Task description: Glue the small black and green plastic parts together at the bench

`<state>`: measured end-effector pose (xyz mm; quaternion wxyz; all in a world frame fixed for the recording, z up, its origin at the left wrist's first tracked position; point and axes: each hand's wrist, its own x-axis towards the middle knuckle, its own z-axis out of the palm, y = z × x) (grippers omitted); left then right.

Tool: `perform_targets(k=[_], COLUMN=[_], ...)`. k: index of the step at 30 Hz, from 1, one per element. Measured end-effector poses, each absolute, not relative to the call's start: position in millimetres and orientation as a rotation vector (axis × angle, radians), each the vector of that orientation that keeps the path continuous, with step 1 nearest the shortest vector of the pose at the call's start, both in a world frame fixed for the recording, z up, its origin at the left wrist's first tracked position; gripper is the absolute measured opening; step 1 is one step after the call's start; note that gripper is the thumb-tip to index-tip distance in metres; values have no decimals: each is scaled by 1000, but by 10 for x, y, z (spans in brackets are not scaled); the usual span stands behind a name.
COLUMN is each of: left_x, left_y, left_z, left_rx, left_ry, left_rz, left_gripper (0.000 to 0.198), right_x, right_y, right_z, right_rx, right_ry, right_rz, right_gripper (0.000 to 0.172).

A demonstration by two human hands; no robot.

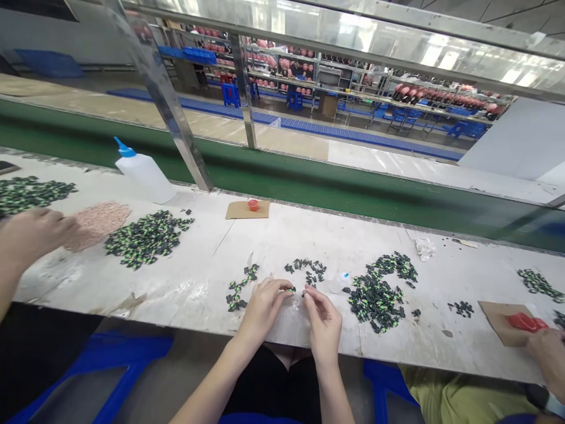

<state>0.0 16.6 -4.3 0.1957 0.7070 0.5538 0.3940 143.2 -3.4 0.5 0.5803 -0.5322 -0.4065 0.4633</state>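
Note:
Near the front edge of the white table, my left hand [263,306] pinches a small black-and-green part [292,289] between thumb and fingertips. A tiny dark piece [303,293] is held in the fingertips of my right hand [324,321], a short gap away from the other part. Its exact kind is too small to make out. Just beyond my hands lies a loose cluster of dark parts [306,266]. A few black-and-green parts [238,288] are scattered left of my left hand. To the right of my right hand spreads a larger pile of black-and-green parts [375,297].
Cardboard with a small red cup [253,204] lies ahead. A white squeeze bottle [145,176] stands back left, near another black-and-green pile [148,238] and pink pieces [99,222]. Co-workers' hands [30,235] reach in at both sides. A metal post [163,100] rises behind.

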Motion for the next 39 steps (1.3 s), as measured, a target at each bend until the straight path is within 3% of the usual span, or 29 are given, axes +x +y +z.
perform_targets(k=[7,17,25,39], left_x=[136,264,390,488], left_y=[25,-28,-64,-178], left_z=[220,403,476,487], left_rx=[1963,1602,1419,1627], left_ry=[1355,1210,1257,1163], left_rz=[1181,1218,1233,1286], left_gripper=[14,14,11,12], right_x=[1451,1547,1642,1778], right_y=[-94,-165,-216,-303], right_z=[92,159,115,78], right_rx=[-1207,-1138,-1055,-1094], right_ry=[-913,-1145,-1293,-1149], right_rz=[1104,732,504,712], right_gripper=[24,10,16,14])
